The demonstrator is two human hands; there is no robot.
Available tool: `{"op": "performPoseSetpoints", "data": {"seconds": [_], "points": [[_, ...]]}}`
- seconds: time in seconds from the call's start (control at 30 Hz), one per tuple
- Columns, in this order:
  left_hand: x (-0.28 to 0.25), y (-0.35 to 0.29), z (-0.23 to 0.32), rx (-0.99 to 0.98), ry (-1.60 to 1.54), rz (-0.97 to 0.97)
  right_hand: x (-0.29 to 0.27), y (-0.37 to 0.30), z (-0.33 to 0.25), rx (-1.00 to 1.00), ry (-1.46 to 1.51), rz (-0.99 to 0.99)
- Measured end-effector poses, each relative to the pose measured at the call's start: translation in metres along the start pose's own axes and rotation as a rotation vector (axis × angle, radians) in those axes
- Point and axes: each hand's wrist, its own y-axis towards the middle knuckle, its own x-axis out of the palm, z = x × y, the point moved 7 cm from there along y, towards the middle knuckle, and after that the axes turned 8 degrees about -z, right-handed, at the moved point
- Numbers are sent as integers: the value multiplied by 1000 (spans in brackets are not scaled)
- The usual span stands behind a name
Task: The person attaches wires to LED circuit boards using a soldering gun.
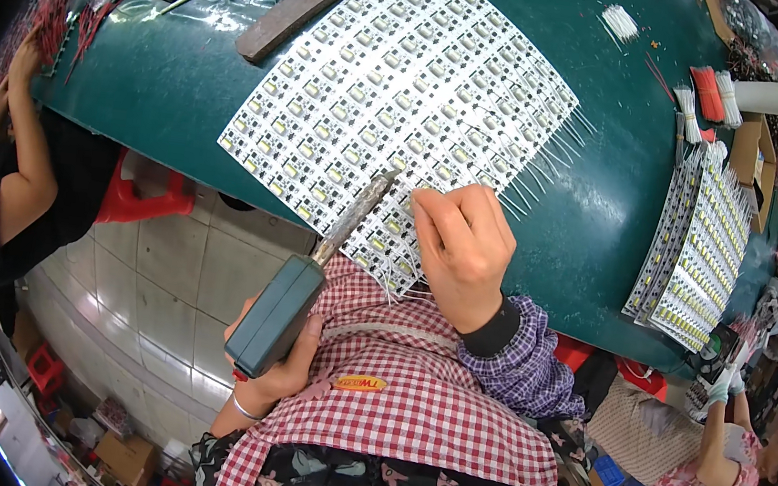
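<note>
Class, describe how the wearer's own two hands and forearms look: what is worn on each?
Both hands are ungloved. The left hand has a thin silvery bangle at the wrist. The right hand has a black cuff around the wrist, ending a loose, purple-and-white checked sleeve.

Green tabletop [165, 107], white circuit panel [403, 101] patterned in yellow rows, dark green tool handle [277, 315], red-and-white checked apron [430, 432], purple plaid sleeve [534, 363]

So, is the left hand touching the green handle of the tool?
Touching: the head view shows the left hand gripping the green handle, with thumb and fingers around it.
</note>
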Motion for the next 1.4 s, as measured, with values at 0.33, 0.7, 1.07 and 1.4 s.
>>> {"op": "performPoseSetpoints", "data": {"seconds": [0.33, 0.7, 1.07, 1.4], "points": [[6, 1, -7, 0, -56, -43, 2, -1, 0, 3, 0, -16], [6, 8, 2, 17, 2, -92, 3, -1, 2, 17, 12, -33], [-6, -8, -8, -67, -50, 0, 3, -2, 2, 5, 13, -18], [3, 3, 0, -27, -39, -39, 2, -2, 2, 10, 8, -16]]}}
